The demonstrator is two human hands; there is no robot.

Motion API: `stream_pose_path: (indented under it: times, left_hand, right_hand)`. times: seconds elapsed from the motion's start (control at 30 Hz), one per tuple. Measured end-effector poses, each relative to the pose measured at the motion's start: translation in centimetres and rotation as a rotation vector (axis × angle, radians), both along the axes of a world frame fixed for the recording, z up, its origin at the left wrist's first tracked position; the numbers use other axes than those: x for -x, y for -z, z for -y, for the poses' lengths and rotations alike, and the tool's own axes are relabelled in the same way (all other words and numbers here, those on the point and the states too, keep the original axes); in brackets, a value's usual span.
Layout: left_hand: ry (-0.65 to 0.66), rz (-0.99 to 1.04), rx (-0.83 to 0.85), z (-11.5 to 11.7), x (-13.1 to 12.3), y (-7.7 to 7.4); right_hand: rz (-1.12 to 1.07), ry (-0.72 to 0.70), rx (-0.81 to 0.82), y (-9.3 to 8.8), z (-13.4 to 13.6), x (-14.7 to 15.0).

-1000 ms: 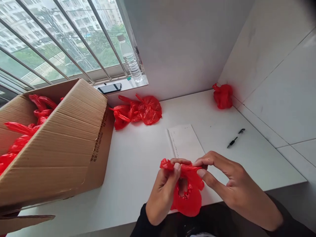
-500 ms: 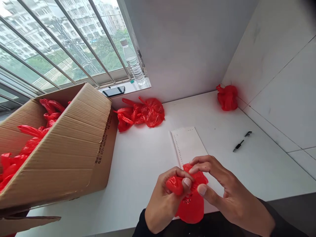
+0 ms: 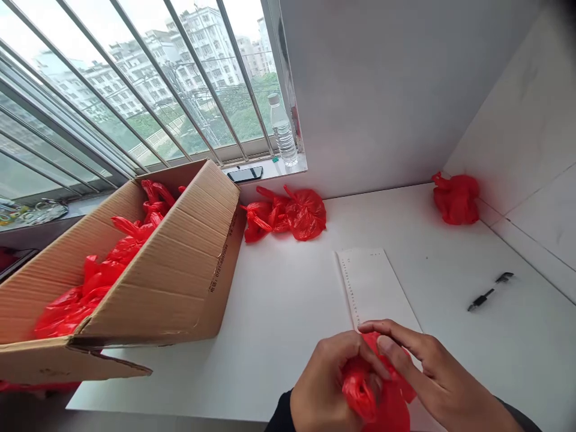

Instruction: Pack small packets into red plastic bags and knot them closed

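Observation:
At the lower edge of the head view, my left hand (image 3: 328,381) is wrapped round a red plastic bag (image 3: 390,409). A bunched, twisted part of it pokes out between thumb and fingers. My right hand (image 3: 434,375) holds the bag's upper right part, with thumb and forefinger drawn together on the film. The lower end of the bag runs out of the frame, and its contents are hidden. Just beyond my hands, a white notepad (image 3: 375,285) with small marks along its left side lies on the white table (image 3: 279,312).
A cardboard box (image 3: 180,258) holding several red bags (image 3: 108,267) stands at left. More tied red bags (image 3: 306,215) rest by the wall, another red bag (image 3: 456,201) in the corner. A pen (image 3: 483,299) lies right. A bottle (image 3: 284,135) and phone (image 3: 245,174) sit on the sill.
The view has swung left and up, so the scene sits farther right and lower. My right thumb and forefinger, apart before, have come together on the bag. The left hand keeps its hold.

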State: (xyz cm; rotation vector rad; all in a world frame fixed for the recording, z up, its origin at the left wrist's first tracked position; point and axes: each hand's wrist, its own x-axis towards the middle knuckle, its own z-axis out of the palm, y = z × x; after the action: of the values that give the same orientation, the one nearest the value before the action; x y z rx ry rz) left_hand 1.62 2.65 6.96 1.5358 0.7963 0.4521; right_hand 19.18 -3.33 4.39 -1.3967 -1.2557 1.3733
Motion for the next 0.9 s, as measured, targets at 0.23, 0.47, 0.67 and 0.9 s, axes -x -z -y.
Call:
stream_pose_path:
  times: [0.23, 0.47, 0.67, 0.9]
  left_hand:
    - [-0.008, 0.076, -0.764, -0.2, 0.3, 2.9]
    - [-0.007, -0.04, -0.885, -0.5, 1.7, 3.9]
    - [0.055, -0.077, -0.915, -0.8, 2.8, 5.4]
    - [-0.304, -0.248, -0.607, 1.2, 7.6, 8.8]
  right_hand:
    - [-0.145, -0.173, 0.051, 0.7, -0.8, 0.2]
    - [-0.037, -0.086, 0.045, 1.0, -1.0, 0.1]
    - [-0.074, 0.031, 0.039, 1.0, -0.8, 0.3]
    - [0.238, 0.23, 0.12, 5.5, 1.7, -3.8]
